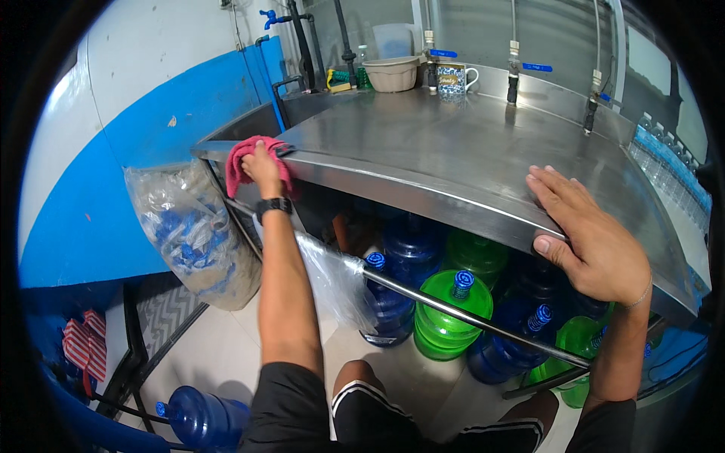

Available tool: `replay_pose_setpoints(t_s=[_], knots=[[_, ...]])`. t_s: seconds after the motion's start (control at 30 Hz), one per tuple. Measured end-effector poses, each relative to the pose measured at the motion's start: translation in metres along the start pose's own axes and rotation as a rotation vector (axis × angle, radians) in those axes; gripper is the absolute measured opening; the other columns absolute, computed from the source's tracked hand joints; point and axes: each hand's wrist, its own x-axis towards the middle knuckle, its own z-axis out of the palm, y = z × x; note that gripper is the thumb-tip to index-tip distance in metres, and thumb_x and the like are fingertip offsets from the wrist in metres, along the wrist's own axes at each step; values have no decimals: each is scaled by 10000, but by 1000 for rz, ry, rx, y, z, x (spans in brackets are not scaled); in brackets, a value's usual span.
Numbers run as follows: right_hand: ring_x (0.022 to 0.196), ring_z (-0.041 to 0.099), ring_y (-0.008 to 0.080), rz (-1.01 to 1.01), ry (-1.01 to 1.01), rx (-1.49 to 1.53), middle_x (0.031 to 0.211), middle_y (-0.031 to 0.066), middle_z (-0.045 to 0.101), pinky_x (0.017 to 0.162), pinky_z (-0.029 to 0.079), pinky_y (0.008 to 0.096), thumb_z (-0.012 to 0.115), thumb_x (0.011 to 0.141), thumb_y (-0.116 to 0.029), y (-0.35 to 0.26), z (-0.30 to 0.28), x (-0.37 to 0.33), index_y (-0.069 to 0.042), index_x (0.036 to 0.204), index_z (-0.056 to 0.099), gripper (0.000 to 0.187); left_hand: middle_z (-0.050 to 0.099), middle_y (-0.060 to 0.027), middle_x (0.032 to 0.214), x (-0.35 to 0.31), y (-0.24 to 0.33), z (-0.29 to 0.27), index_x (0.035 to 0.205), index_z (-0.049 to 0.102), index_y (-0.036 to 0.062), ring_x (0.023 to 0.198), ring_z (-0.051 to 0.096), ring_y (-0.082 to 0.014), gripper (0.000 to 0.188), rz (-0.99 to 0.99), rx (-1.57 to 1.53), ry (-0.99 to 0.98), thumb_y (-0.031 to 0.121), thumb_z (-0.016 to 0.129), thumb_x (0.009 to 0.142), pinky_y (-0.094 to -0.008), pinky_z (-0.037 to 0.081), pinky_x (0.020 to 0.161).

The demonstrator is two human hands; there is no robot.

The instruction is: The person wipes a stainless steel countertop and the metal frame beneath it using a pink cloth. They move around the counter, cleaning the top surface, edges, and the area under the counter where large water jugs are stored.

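My left hand (262,166) grips a pink cloth (240,160) against the front edge of a stainless steel counter (408,143), near its left corner by the sink basin. Part of the cloth drapes down over the rim. Toward the right, my right hand (593,241) rests on the same counter, fingers stretched out on the top and thumb at the front lip; it holds nothing. A dark band circles my left wrist.
Beneath the counter, behind a metal rail (453,320), stand several blue and green water jugs (445,302). A clear bag of blue caps (196,234) leans at left. Another blue jug (208,415) lies on the floor. A beige basin (393,74), a mug (453,79) and taps line the back.
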Motion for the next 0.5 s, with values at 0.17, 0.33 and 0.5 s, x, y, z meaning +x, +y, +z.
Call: replay_pose_setpoints(t_s=[0.17, 0.33, 0.5], knots=[[1526, 330, 410, 12, 10, 28, 1601, 242, 415, 1270, 232, 500, 602, 1008, -314, 1, 2, -1, 27, 1531, 434, 647, 382, -370, 1558, -21, -7, 9, 1438, 417, -186, 1488, 299, -473, 804, -35, -138, 35, 476, 554, 1003, -486, 209, 1232], [1534, 316, 406, 13, -5, 14, 1609, 241, 404, 1274, 217, 512, 619, 991, -279, 3, 1, -2, 17, 1541, 425, 654, 133, -477, 1592, -271, 125, 17, 1450, 286, -216, 1539, 38, -567, 774, 187, -130, -159, 474, 380, 1111, -604, -25, 1265], [1524, 325, 417, -11, -18, -55, 1598, 248, 410, 1272, 221, 530, 617, 984, -264, 4, -5, -1, 15, 1528, 438, 637, 347, -503, 1396, -404, 168, 12, 1262, 443, -156, 1384, 242, -675, 558, 306, -227, -402, 369, 489, 1076, -693, 92, 1196]])
